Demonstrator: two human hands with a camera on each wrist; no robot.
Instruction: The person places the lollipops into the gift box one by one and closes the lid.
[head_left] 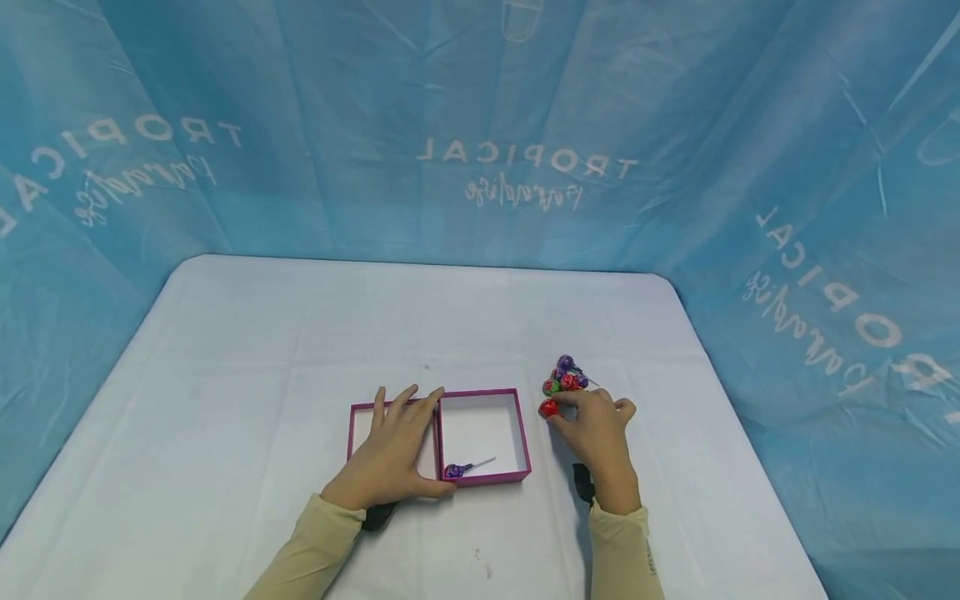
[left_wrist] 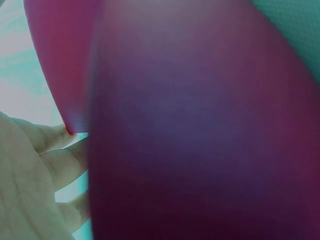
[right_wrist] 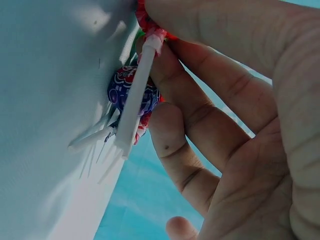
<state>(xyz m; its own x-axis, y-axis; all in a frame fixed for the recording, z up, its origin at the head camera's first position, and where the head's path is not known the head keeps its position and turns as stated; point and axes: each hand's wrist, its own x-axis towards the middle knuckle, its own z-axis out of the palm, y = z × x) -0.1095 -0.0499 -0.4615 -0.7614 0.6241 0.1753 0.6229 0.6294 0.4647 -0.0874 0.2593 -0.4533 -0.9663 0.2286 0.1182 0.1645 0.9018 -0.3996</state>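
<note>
Two shallow magenta-edged trays stand side by side; the left hand (head_left: 390,454) spreads over the left one, its thumb at the front edge by the right tray (head_left: 525,442) and its fingers at the back. In the left wrist view a magenta wall (left_wrist: 200,125) fills most of the frame, with fingers (left_wrist: 65,165) behind it. A purple lollipop (head_left: 455,471) lies in the right tray's front left corner. To the right, the right hand (head_left: 600,429) pinches a red lollipop (head_left: 549,408) between thumb and finger; its white stick (right_wrist: 135,95) shows in the right wrist view.
Beyond the right hand's fingertips lies a small pile of purple, red and green lollipops (head_left: 567,381). A white cloth (head_left: 247,350) covers the table, and blue printed curtains (head_left: 337,125) hang behind it and at both sides.
</note>
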